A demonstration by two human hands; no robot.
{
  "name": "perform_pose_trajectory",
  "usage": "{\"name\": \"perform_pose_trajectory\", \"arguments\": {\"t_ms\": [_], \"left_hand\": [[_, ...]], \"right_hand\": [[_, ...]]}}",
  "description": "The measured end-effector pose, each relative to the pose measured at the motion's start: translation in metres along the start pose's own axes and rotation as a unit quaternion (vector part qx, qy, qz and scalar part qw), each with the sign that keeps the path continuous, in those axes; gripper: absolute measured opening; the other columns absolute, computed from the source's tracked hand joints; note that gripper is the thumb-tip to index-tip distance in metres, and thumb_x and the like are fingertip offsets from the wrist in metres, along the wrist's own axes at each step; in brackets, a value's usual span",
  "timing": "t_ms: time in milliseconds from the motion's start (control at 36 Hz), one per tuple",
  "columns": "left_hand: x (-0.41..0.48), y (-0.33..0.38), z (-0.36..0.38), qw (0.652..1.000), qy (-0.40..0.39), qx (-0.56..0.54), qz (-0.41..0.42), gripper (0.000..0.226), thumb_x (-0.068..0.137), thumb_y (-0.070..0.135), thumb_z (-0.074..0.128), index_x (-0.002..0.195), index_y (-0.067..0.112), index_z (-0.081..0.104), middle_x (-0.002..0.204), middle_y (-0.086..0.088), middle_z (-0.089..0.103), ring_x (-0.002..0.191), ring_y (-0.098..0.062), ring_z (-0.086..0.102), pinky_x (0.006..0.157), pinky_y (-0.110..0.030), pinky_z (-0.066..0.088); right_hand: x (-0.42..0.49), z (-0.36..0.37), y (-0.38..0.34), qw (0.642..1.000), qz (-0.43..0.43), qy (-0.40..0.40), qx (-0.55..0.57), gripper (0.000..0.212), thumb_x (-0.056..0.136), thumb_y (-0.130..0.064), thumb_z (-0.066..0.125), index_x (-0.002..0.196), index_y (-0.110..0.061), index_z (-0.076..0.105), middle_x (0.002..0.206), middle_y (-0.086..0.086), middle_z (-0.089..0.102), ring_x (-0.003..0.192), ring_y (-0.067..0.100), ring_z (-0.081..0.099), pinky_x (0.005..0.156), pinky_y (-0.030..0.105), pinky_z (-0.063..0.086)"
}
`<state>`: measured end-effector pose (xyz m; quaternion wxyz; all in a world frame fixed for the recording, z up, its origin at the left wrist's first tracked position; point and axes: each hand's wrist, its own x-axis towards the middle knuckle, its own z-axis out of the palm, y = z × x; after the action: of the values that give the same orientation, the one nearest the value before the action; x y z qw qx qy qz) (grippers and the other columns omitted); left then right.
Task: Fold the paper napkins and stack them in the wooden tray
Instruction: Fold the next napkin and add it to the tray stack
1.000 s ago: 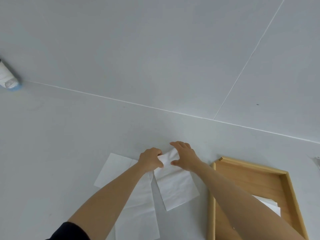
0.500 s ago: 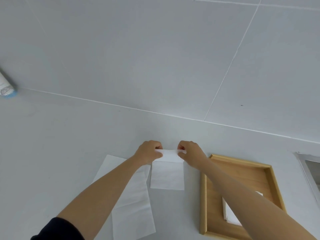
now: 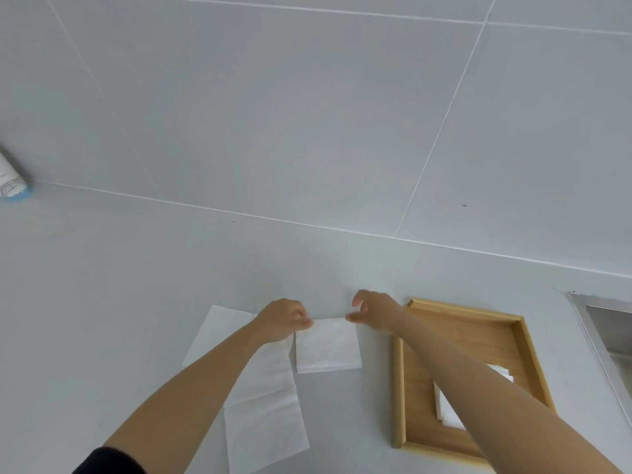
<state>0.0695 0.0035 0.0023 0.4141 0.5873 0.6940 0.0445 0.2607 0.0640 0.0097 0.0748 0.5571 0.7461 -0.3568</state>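
A small folded white napkin (image 3: 327,346) lies flat on the grey counter between my hands. My left hand (image 3: 283,319) pinches its far left corner. My right hand (image 3: 374,313) hovers at its far right corner with fingers apart, holding nothing. Several unfolded white napkins (image 3: 263,401) lie spread out under and beside my left forearm. The wooden tray (image 3: 398,388) sits to the right, and folded napkins (image 3: 448,410) inside it are partly hidden by my right forearm.
A grey tiled wall rises behind the counter. A white roll with a blue base (image 3: 12,181) stands at the far left edge. A metal sink rim (image 3: 602,336) shows at the right edge.
The napkin's far flap, held up by both hands, now lies folded down flat. My right hand has let go and opened. The camera view shifted slightly.
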Motion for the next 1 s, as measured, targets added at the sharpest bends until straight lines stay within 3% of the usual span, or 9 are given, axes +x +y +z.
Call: {"name": "perform_pose_trajectory", "arguments": {"t_ms": [56,139,389,528,694,806,861,917,1000], "left_hand": [[0.005,0.004,0.001,0.999,0.039,0.035,-0.007,0.036,0.090,0.029,0.052,0.120,0.009,0.053,0.122,-0.011,0.052,0.113,-0.025,0.051,0.092,-0.031,0.041],[0.009,0.010,0.008,0.994,0.058,0.091,-0.014,0.041,0.091,0.028,0.050,0.129,0.013,0.045,0.133,-0.012,0.045,0.125,-0.026,0.042,0.103,-0.036,0.037],[0.016,0.018,0.028,0.984,0.028,0.175,-0.004,0.053,0.078,0.027,0.067,0.124,0.017,0.043,0.128,-0.008,0.043,0.120,-0.025,0.040,0.098,-0.034,0.037],[0.016,0.014,0.032,0.980,0.012,0.198,-0.020,0.047,0.075,0.031,0.069,0.116,0.015,0.050,0.124,-0.009,0.045,0.117,-0.027,0.039,0.095,-0.034,0.035],[0.014,0.009,0.036,0.970,-0.005,0.238,-0.043,0.040,0.080,0.033,0.061,0.116,0.014,0.056,0.124,-0.010,0.047,0.119,-0.029,0.039,0.097,-0.036,0.035],[0.006,0.014,0.031,0.983,0.016,0.175,-0.050,0.026,0.082,0.023,0.057,0.106,0.014,0.059,0.108,-0.007,0.053,0.106,-0.024,0.046,0.088,-0.035,0.036],[0.001,0.018,0.025,0.994,0.030,0.094,-0.046,0.007,0.080,0.018,0.058,0.084,0.015,0.054,0.089,-0.002,0.050,0.088,-0.020,0.045,0.075,-0.029,0.034],[-0.003,0.023,0.019,0.999,0.035,-0.005,-0.030,0.022,0.079,0.012,0.059,0.065,0.017,0.043,0.072,0.002,0.045,0.079,-0.020,0.044,0.060,-0.024,0.032],[-0.012,0.034,0.012,0.993,0.058,-0.104,0.000,0.027,0.081,0.006,0.059,0.064,0.019,0.042,0.068,0.004,0.045,0.070,-0.019,0.046,0.053,-0.020,0.031]], "right_hand": [[0.003,-0.002,0.002,1.000,-0.004,0.025,0.001,0.037,0.089,-0.029,0.056,0.121,-0.012,0.048,0.123,0.012,0.056,0.112,0.025,0.051,0.092,0.033,0.041],[0.004,0.004,0.000,0.999,-0.022,0.032,-0.027,0.040,0.088,-0.022,0.056,0.126,-0.012,0.046,0.130,0.011,0.050,0.122,0.026,0.044,0.099,0.036,0.040],[0.003,0.029,-0.001,0.993,-0.031,0.008,-0.112,0.049,0.081,-0.023,0.066,0.123,-0.012,0.044,0.126,0.009,0.051,0.121,0.026,0.041,0.094,0.034,0.039],[0.004,0.036,-0.002,0.995,0.007,-0.028,-0.095,0.043,0.080,-0.024,0.068,0.117,-0.012,0.050,0.121,0.013,0.056,0.108,0.030,0.056,0.076,0.031,0.039],[0.005,0.041,-0.003,0.993,0.004,-0.061,-0.100,0.038,0.083,-0.017,0.064,0.119,-0.005,0.056,0.126,0.012,0.057,0.116,0.028,0.053,0.089,0.032,0.045],[-0.006,0.031,0.001,0.999,-0.008,-0.037,-0.009,0.028,0.085,-0.013,0.060,0.112,-0.005,0.059,0.121,0.013,0.057,0.112,0.028,0.053,0.078,0.026,0.040],[-0.014,0.024,0.005,0.999,-0.013,-0.004,0.050,0.006,0.085,-0.011,0.059,0.081,-0.016,0.058,0.094,0.007,0.056,0.092,0.024,0.052,0.059,0.020,0.035],[-0.020,0.018,0.009,0.994,-0.010,0.032,0.107,0.032,0.084,-0.011,0.059,0.060,-0.024,0.043,0.077,-0.001,0.048,0.076,0.018,0.047,0.053,0.017,0.030],[-0.035,0.008,0.016,0.973,0.001,0.067,0.220,0.028,0.084,-0.008,0.059,0.065,-0.022,0.045,0.073,0.001,0.051,0.066,0.016,0.049,0.062,0.024,0.042]]}}
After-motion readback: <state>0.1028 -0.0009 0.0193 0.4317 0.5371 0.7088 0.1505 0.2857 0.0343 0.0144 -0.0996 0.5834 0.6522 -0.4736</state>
